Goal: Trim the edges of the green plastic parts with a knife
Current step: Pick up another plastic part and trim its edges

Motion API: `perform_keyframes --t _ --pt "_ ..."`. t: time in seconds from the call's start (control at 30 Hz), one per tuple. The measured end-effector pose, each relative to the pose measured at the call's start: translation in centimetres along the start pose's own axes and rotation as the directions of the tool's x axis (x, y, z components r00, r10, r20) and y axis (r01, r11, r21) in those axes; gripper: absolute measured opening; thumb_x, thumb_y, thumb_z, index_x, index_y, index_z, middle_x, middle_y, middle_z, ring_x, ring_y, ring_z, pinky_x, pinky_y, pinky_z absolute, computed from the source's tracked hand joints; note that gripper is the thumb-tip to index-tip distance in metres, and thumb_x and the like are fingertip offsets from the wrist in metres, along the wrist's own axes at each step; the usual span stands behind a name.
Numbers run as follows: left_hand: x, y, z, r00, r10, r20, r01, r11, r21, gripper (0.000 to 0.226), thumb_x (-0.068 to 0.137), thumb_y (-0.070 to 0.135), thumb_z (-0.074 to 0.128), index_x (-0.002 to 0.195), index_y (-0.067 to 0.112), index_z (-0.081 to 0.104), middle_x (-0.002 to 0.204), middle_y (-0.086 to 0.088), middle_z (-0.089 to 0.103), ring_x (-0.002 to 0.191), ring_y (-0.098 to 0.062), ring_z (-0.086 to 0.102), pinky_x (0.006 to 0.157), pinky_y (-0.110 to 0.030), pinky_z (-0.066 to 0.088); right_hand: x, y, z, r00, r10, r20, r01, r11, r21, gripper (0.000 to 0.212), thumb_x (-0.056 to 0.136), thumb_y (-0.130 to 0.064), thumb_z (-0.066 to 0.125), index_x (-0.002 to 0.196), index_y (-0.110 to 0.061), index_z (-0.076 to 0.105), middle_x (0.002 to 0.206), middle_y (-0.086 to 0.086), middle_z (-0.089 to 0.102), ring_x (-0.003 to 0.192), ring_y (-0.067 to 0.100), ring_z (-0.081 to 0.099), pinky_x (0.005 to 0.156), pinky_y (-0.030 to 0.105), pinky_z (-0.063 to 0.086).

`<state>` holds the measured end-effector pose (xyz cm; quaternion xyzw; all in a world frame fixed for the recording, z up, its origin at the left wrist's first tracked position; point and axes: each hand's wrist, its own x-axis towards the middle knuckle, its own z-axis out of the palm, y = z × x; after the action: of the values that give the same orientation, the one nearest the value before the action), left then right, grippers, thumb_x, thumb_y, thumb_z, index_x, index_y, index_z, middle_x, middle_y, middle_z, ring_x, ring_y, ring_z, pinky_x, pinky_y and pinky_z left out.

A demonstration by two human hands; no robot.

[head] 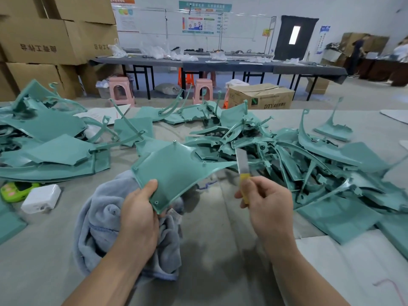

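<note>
Nearest: two bare forearms reaching over grey felt-covered table [216, 239]. Left hand [138, 215] pinching near corner of green plastic panel [174, 171], thumb on top, fingers hidden beneath, above crumpled grey towel [97, 226]. Right hand [268, 206] curled round yellow handle of utility knife [242, 171], blade raised, just right of panel's tapering tip. Panel held in mid-air, centre. Likely light, thin, stiff yet springy at the slender tip; smooth, perhaps slippery; best gripped close to the edge being trimmed. Blade blurred; contact with edge impossible to tell. Heaps of similar green parts [309, 155] left and right, cut off at frame sides.
</note>
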<state>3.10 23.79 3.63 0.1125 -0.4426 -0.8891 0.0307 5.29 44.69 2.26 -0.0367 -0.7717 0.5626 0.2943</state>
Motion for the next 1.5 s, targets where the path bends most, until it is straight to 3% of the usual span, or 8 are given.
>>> perform_keyframes --t 0.3,0.5,0.73,0.9,1.03,1.27,1.4,1.5 --pt "0.6 0.2 -0.3 0.983 0.134 -0.122 -0.128 0.990 0.055 0.018 0.102 0.011 0.051 0.091 0.009 0.064 0.060 0.002 0.064 0.046 -0.010 0.054 0.037 -0.019 0.040 1.5 1.3 -1.0 0.902 0.397 -0.170 -0.411 0.910 -0.058 0.035 0.096 -0.026 0.063 0.064 -0.014 0.073 0.057 -0.004 0.070 0.040 0.005 0.058 0.038 0.020 0.044" --pt "1.0 0.5 -0.7 0.979 0.117 -0.169 -0.113 0.993 0.036 0.012 0.102 0.014 0.054 0.098 0.006 0.062 0.061 0.001 0.059 0.044 -0.009 0.051 0.040 -0.019 0.043 0.8 0.3 -0.2 0.964 0.227 -0.141 -0.211 0.970 0.124 0.037 0.099 -0.026 0.058 0.066 -0.013 0.068 0.063 0.002 0.072 0.047 0.010 0.058 0.045 0.020 0.045" --pt "1.1 0.2 -0.5 0.970 0.139 -0.199 -0.129 0.990 0.062 0.014 0.101 0.014 0.055 0.092 0.009 0.064 0.060 0.002 0.064 0.045 -0.009 0.055 0.043 -0.020 0.046 0.5 -0.7 -0.4 0.903 0.428 -0.035 -0.378 0.832 0.407 0.027 0.100 -0.012 0.059 0.077 -0.003 0.071 0.062 0.009 0.070 0.049 0.015 0.055 0.048 0.026 0.047" --pt "1.0 0.1 -0.6 0.976 0.149 -0.161 -0.139 0.988 0.072 0.014 0.101 0.015 0.054 0.096 0.008 0.064 0.063 0.000 0.063 0.046 -0.010 0.054 0.039 -0.018 0.042 -0.6 -1.1 0.2 0.955 0.249 0.161 -0.284 0.925 0.254 0.026 0.101 -0.017 0.061 0.078 -0.013 0.073 0.066 0.010 0.071 0.051 0.017 0.059 0.049 0.023 0.050" --pt "0.8 0.4 -0.8 0.983 0.126 -0.134 -0.122 0.992 0.037 0.013 0.100 0.013 0.052 0.097 0.008 0.064 0.071 -0.005 0.059 0.051 -0.017 0.049 0.032 -0.016 0.034 0.5 0.2 -0.8 0.914 0.371 -0.166 -0.395 0.906 -0.149 0.041 0.099 -0.029 0.060 0.062 -0.015 0.071 0.056 -0.004 0.069 0.047 0.013 0.059 0.051 0.035 0.052" --pt "1.0 0.6 -0.8 0.979 0.093 -0.181 -0.092 0.996 0.018 0.012 0.101 0.014 0.054 0.098 0.004 0.059 0.058 -0.002 0.056 0.042 -0.014 0.046 0.034 -0.017 0.034 0.4 0.2 -0.4 0.958 0.255 -0.130 -0.231 0.956 0.180 0.035 0.102 -0.023 0.056 0.071 -0.009 0.065 0.061 0.006 0.070 0.045 0.011 0.054 0.045 0.022 0.044" --pt "1.1 0.3 -0.8 0.972 0.141 -0.188 -0.138 0.990 0.028 0.013 0.101 0.014 0.054 0.094 0.005 0.060 0.054 0.000 0.057 0.039 -0.010 0.048 0.034 -0.018 0.035 0.6 0.1 -0.4 0.906 0.420 -0.052 -0.370 0.845 0.387 0.030 0.102 -0.015 0.056 0.077 -0.002 0.065 0.058 0.009 0.067 0.045 0.015 0.050 0.042 0.023 0.042" --pt "0.8 0.2 -0.5 0.973 0.163 -0.165 -0.171 0.985 -0.034 0.015 0.102 0.012 0.053 0.096 0.007 0.066 0.070 0.000 0.073 0.055 -0.010 0.067 0.044 -0.019 0.049 0.9 -0.3 -0.9 0.759 0.624 0.188 -0.579 0.515 0.632 0.025 0.102 -0.015 0.057 0.082 -0.003 0.064 0.057 0.009 0.061 0.044 0.015 0.048 0.042 0.022 0.041"
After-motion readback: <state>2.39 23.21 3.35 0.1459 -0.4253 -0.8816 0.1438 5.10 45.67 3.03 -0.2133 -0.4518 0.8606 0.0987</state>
